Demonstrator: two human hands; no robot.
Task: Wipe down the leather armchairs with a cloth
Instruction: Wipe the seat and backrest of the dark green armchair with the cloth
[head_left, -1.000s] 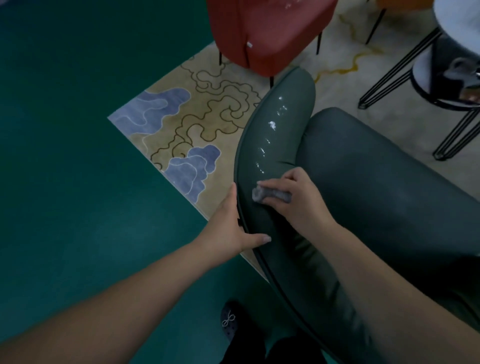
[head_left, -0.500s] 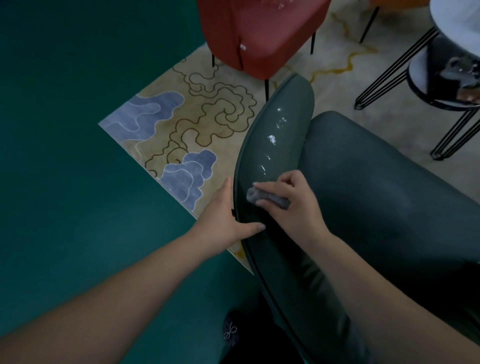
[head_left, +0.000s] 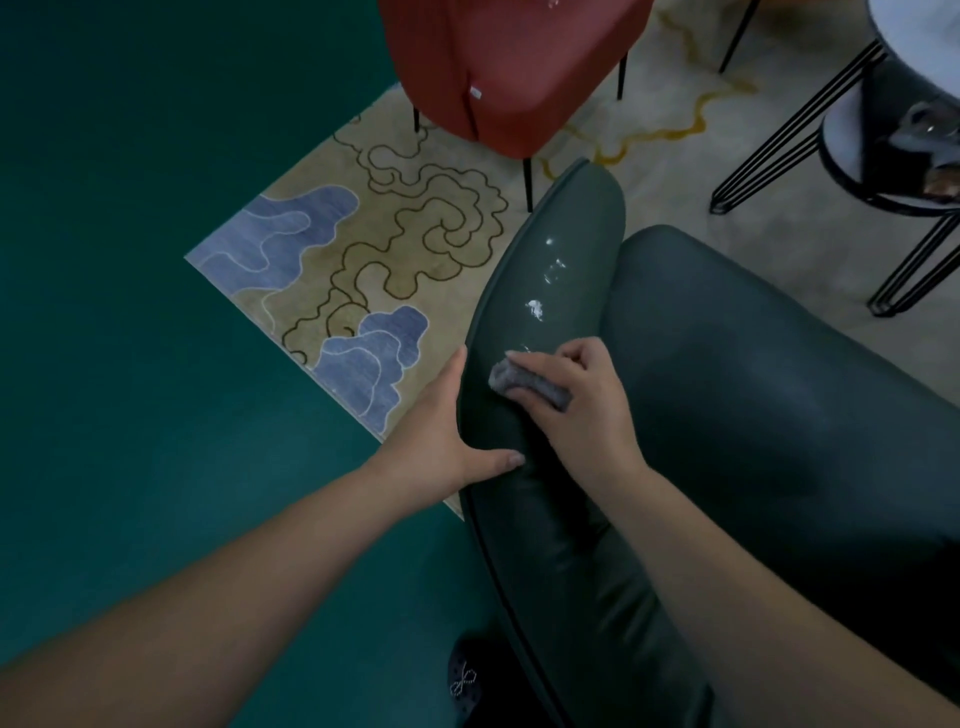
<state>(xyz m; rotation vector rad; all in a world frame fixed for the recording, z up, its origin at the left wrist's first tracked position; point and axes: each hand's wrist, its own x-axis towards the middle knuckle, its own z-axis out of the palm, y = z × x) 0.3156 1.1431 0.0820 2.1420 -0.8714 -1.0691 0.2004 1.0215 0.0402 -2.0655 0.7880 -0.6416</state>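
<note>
The right hand (head_left: 582, 410) has its fingers curled round a small grey cloth (head_left: 524, 385), pressing it onto the top of the green armchair's (head_left: 753, 415) arm (head_left: 540, 291), just below a few wet, shiny streaks. The left hand (head_left: 447, 441) lies on the arm's outer edge, fingers mostly straight, thumb laid across the leather. A red chair (head_left: 509, 67) stands beyond on the patterned rug (head_left: 363, 260), and a wire-legged table (head_left: 852, 156) is at the right.
</note>
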